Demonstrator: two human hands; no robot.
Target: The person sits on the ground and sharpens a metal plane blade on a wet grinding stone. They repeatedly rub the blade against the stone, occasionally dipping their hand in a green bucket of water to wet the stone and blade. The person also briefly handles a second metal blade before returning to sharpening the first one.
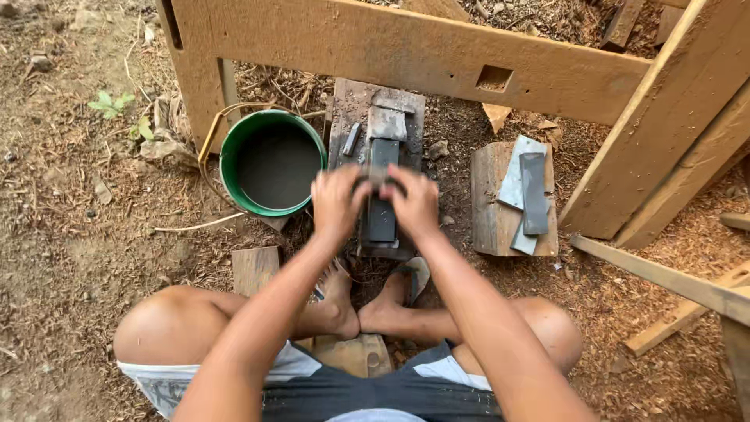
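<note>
Both hands meet over a dark sharpening stone (381, 211) lying on a wooden block (349, 109) at centre. The left hand (337, 199) and right hand (414, 202) are closed together on a small tool (376, 177), mostly hidden, pressed against the stone. A green bucket (271, 162) of water sits at 9 o'clock; two flat stones (525, 191) lie at 3 o'clock.

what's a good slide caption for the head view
Both hands, left and right, press a small tool onto a dark sharpening stone beside a green bucket.
</note>
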